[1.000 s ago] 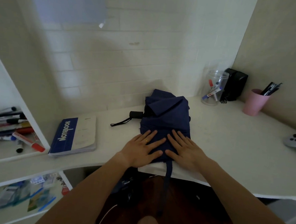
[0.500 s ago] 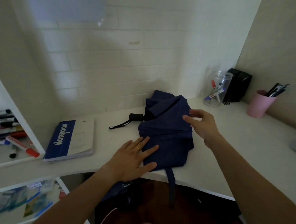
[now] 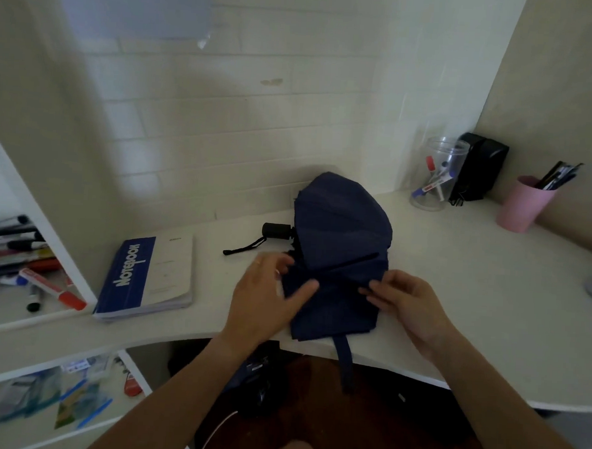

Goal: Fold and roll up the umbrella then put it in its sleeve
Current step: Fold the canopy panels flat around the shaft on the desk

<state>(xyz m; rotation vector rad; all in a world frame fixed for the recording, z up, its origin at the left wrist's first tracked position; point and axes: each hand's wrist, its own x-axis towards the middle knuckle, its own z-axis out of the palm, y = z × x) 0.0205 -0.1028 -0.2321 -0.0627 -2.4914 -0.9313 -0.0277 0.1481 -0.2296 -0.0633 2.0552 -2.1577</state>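
Since half a second ago, both hands have come onto the navy fabric folding umbrella [image 3: 338, 247], which lies mid-desk. Left hand [image 3: 266, 298], blurred, fingers loosely spread, touches its 9 o'clock edge; right hand [image 3: 403, 302] pinches a fold at 3 o'clock. Its strap [image 3: 344, 364] hangs over the white desk [image 3: 455, 301] edge at 6 o'clock. A blue-and-white notebook [image 3: 147, 278] lies at 9 o'clock.

A white desk [image 3: 455, 301] carries a navy umbrella [image 3: 341, 247]. Left of the umbrella lies a notebook [image 3: 147, 278]; to its right stand a clear jar [image 3: 438, 173], a black box [image 3: 479, 165] and a pink cup [image 3: 523, 205].
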